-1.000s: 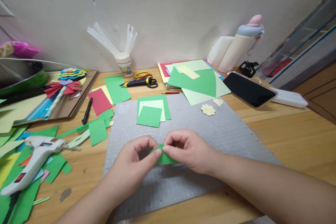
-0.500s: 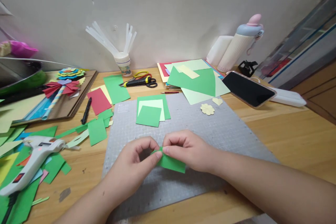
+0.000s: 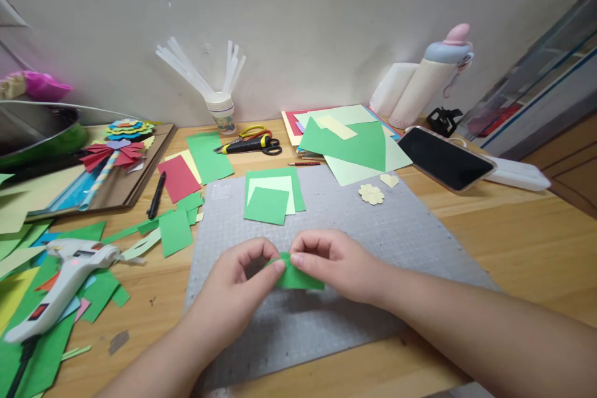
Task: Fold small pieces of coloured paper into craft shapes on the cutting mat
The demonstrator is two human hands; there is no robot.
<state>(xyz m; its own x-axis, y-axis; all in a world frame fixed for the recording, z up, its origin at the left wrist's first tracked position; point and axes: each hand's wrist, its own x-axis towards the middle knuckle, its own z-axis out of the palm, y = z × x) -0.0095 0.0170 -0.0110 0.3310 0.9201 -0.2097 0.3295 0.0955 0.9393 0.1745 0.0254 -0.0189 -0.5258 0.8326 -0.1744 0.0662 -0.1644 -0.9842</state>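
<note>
A small piece of green paper (image 3: 301,279) is pinched between my two hands above the grey cutting mat (image 3: 354,329). My left hand (image 3: 245,277) grips its left end with thumb and fingers. Close beside it, my right hand (image 3: 331,261) pinches the paper near its upper middle. The fingers hide part of the paper, so I cannot make out its whole shape. Beyond my hands, a green square (image 3: 267,206) overlaps a pale green square (image 3: 292,189) and a larger green sheet (image 3: 300,196). A cream paper flower (image 3: 371,194) and a cream paper heart (image 3: 388,180) lie at the mat's far right.
At left, a white glue gun (image 3: 60,286) rests on paper scraps near a black pen (image 3: 157,196). Scissors (image 3: 272,147) and a paper cup (image 3: 222,117) of white sticks stand behind. A phone (image 3: 448,158) and a bottle (image 3: 426,87) are at right.
The green paper has tipped up between my fingers, its lower edge now higher. Both hands have shifted slightly and keep their pinch.
</note>
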